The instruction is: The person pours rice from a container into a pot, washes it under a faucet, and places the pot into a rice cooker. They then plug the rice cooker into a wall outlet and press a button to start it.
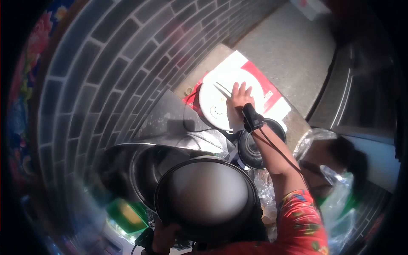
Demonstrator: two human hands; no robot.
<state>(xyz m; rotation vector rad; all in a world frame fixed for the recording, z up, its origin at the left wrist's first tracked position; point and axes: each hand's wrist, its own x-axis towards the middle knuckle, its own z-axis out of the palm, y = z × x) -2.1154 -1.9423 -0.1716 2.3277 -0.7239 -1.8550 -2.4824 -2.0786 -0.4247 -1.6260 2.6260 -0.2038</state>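
Note:
A large round metal pot with a dark rim is close in front of me, its inside pale and smooth. At its near left edge my left hand is closed on the rim, in shadow. My right hand is stretched forward with its fingers apart, over the right side of a white round appliance top. It seems to rest on that top, near a raised handle-like strip. A black device is strapped to the right wrist.
A red and white box lies by the appliance. Under my right forearm is a dark round pan or lid. Another metal pot and a green container stand left. Clear plastic bags hang right. A grey brick wall borders the left.

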